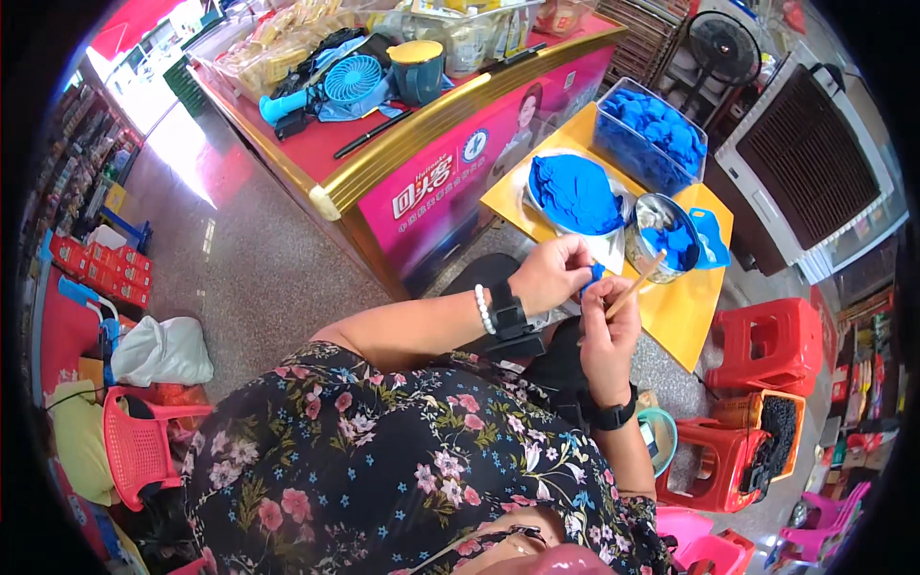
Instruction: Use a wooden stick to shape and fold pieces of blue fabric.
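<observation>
My left hand (554, 278), with a white bead bracelet and a black band at its wrist, pinches a small blue piece (596, 275) of thin, soft-looking material. Close beside it, my right hand (610, 340) grips a slim wooden stick (636, 284) that slants up to the right. Whether its fingertips also touch the blue piece is hard to see. Just beyond my hands, a round dish (526, 197) is heaped with a blue sheet-like mass (575, 192). A round tin (634, 251) to its right contains blue pieces and something whitish.
These containers stand on a yellow table (666, 321), with a clear bin (637, 172) of crumpled blue pieces behind. A blue plastic holder (709, 240) adjoins the tin. A red-topped counter (422, 144) bears a small blue fan (353, 79) and a mug. Red stools (767, 345) stand right.
</observation>
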A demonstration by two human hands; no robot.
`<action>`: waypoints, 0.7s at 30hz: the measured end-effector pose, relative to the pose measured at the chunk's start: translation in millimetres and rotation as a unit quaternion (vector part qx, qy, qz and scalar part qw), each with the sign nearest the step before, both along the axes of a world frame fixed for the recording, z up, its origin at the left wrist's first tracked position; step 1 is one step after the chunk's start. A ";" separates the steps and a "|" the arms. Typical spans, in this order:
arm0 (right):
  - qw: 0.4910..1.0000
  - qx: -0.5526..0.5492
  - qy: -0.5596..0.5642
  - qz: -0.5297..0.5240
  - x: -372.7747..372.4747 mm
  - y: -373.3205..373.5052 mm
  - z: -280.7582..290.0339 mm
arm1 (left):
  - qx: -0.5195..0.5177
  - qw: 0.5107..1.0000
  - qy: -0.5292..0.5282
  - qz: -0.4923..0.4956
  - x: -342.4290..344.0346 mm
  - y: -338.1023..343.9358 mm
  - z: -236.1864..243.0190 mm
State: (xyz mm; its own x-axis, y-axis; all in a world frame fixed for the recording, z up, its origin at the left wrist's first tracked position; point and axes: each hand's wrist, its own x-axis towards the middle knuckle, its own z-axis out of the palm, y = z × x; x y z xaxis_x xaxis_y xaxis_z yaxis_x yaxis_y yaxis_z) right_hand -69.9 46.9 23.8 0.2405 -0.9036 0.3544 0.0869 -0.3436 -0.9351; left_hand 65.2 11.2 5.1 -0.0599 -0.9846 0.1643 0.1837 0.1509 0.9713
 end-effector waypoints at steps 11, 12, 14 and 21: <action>0.997 0.024 -0.066 -0.018 -3.2 -14.5 2.0 | 0.004 0.994 0.108 0.020 -11.0 -22.6 4.1; 0.997 0.023 -0.067 -0.004 1.2 -13.1 2.7 | 0.067 0.970 0.235 -0.012 -9.5 -21.3 5.7; 0.994 0.036 -0.105 0.011 -1.5 -13.5 5.5 | 0.070 0.960 0.263 -0.067 -11.3 -16.0 18.2; 0.978 0.108 -0.169 0.065 -20.3 -16.0 19.8 | -0.061 0.996 0.056 -0.036 0.0 3.7 38.3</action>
State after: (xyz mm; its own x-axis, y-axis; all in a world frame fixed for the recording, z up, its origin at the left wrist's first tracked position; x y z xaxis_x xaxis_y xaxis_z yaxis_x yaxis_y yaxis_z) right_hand -90.3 30.9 43.6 0.2601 -0.9360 0.2371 0.4328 -0.1065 -0.8952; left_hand 65.2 14.9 43.3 -0.1044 -0.9506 0.2923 0.3051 0.2491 0.9192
